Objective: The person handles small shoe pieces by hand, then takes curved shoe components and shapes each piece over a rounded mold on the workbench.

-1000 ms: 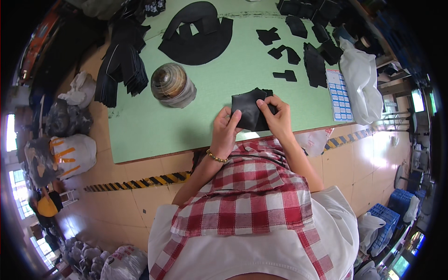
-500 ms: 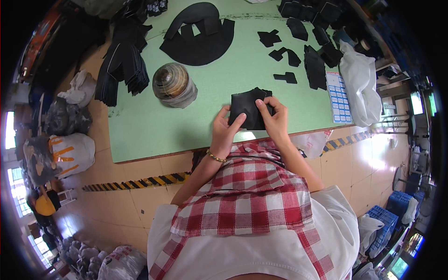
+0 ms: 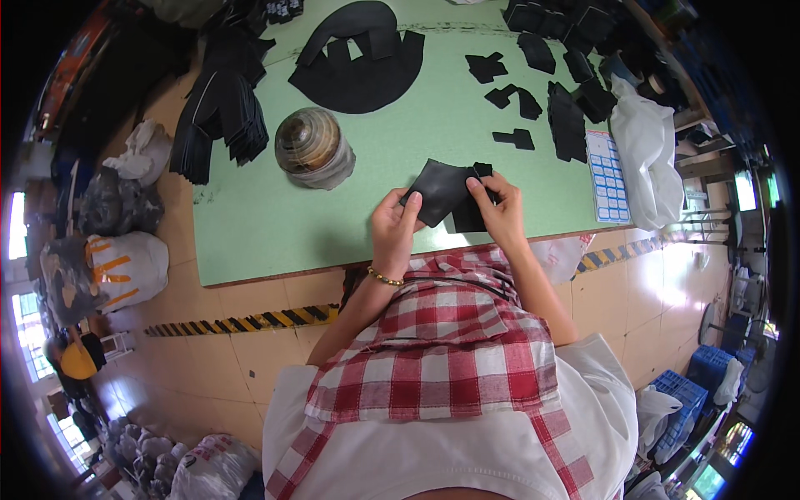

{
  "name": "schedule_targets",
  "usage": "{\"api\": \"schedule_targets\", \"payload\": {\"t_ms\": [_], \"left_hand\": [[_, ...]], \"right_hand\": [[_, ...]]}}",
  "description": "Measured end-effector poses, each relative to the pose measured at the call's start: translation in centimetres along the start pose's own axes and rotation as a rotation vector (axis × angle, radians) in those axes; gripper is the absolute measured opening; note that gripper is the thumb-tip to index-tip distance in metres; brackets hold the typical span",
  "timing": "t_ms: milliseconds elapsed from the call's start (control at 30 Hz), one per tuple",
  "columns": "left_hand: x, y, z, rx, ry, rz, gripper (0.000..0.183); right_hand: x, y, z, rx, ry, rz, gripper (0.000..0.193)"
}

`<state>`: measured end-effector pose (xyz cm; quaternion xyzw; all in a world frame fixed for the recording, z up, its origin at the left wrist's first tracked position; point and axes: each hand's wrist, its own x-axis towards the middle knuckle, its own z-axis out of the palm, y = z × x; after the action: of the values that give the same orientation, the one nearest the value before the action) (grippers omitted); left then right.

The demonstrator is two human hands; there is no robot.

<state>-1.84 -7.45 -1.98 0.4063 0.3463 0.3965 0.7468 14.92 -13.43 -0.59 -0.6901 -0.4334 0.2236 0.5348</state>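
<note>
Over the near edge of the green table (image 3: 275, 242), both my hands hold thin black cut pieces, perhaps leather or fabric. My left hand (image 3: 393, 229) is closed on the left side of a black piece (image 3: 442, 190), its thumb on top. This piece tilts toward the upper left. My right hand (image 3: 502, 212) pinches the right side, where a second black panel (image 3: 469, 217) hangs below and behind the first. A small folded black edge shows above the right thumb. Whether the two pieces are joined is hidden by my fingers.
A striped brown-and-grey dome in clear plastic (image 3: 312, 146) stands left of centre. Black stacks (image 3: 221, 125) overhang the left edge. Large curved black panels (image 3: 367, 79) lie far off. Small cut pieces (image 3: 512, 139), a blue-and-white sheet (image 3: 607, 179) and a white bag (image 3: 642, 158) are right.
My hands have moved slightly apart. The left piece has swung up and turned toward the left, so the panel behind it now shows separately at the lower right.
</note>
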Motion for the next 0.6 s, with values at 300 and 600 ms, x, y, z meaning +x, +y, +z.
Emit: {"api": "schedule_targets", "payload": {"t_ms": [300, 600], "left_hand": [[0.7, 0.0, -1.6, 0.061, 0.116, 0.003, 0.02], [0.3, -1.1, 0.3, -0.142, 0.066, -0.057, 0.028]], "right_hand": [[1.0, 0.6, -1.0, -0.022, -0.029, -0.122, 0.015], [1.1, -0.8, 2.1, 0.524, -0.103, 0.138, 0.057]]}}
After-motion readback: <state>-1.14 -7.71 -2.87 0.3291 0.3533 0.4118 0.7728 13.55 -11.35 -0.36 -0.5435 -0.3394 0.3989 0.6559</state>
